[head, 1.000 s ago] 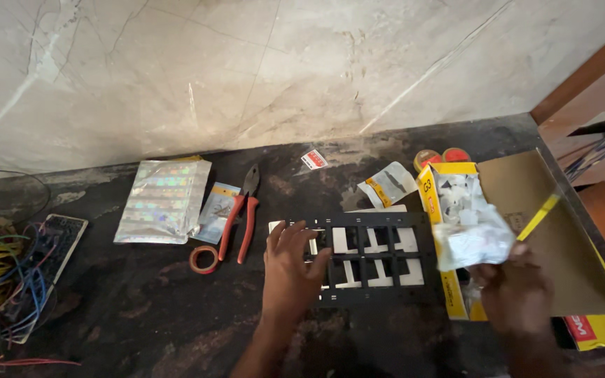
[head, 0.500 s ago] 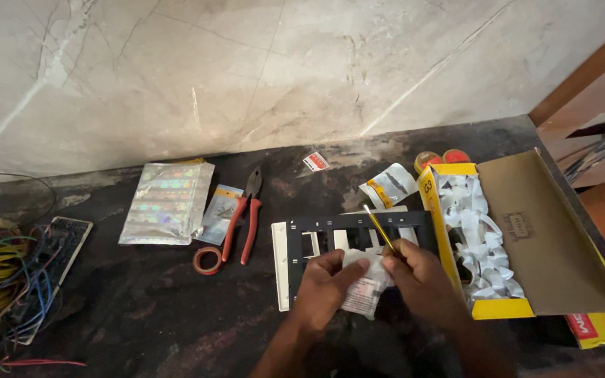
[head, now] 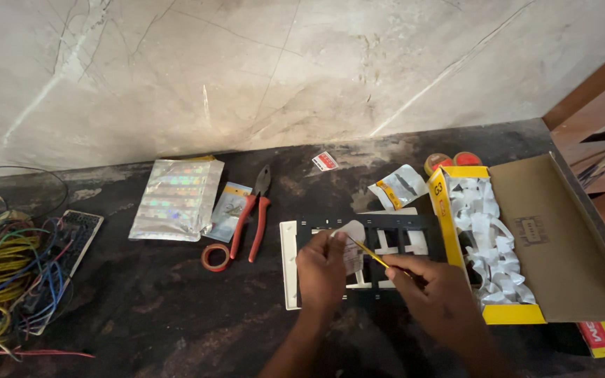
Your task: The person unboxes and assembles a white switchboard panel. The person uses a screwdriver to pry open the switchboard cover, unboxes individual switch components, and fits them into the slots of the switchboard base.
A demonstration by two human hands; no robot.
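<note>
My left hand (head: pixel 322 271) pinches a small white plastic packet (head: pixel 352 256) just above a black switch-mounting frame (head: pixel 393 225), which lies on a white plate (head: pixel 289 266) on the dark counter. My right hand (head: pixel 432 294) is shut on a thin yellow tool (head: pixel 367 253) whose tip points up-left and touches the packet. Both hands hover over the frame's front edge, close together. The tool's far end is hidden inside my right fist.
An open yellow cardboard box (head: pixel 456 241) of white packets stands at the right. Red-handled pliers (head: pixel 252 218), a tape ring (head: pixel 215 257) and a shiny foil pouch (head: pixel 176 199) lie to the left. A tangle of coloured wires (head: pixel 1 269) fills the far left. Torn wrapper (head: pixel 399 185) behind the frame.
My right hand left the yellow box with a white packet and came to the middle. My left hand lifted off the frame and took hold of the packet; the yellow tool now meets it.
</note>
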